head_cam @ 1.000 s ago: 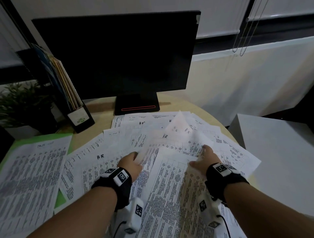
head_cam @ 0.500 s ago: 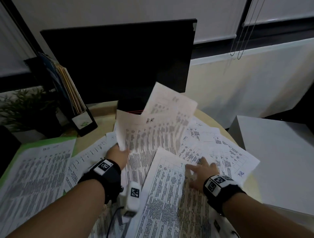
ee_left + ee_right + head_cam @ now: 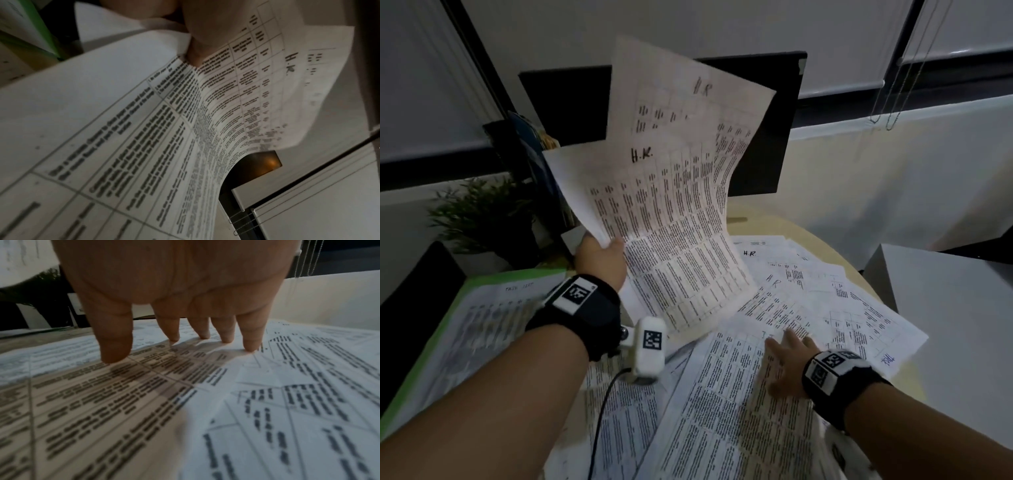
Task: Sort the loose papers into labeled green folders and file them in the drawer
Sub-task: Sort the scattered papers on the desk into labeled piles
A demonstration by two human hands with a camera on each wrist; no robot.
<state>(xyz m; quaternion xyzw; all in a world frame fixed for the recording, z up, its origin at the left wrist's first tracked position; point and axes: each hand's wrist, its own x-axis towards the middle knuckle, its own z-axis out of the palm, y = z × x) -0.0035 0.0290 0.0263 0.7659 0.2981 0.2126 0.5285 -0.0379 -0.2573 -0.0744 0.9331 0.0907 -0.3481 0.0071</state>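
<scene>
While nothing's filed yet, here's roughly where it stands:
left hand: pinching a couple of H.R. sheets by the edge, lifted off the desk
right hand: fingers spread flat, pressing on the loose papers
green folder: lying open at left, one sheet on it
left to do: most of the sorting; can't see the drawer
</scene>
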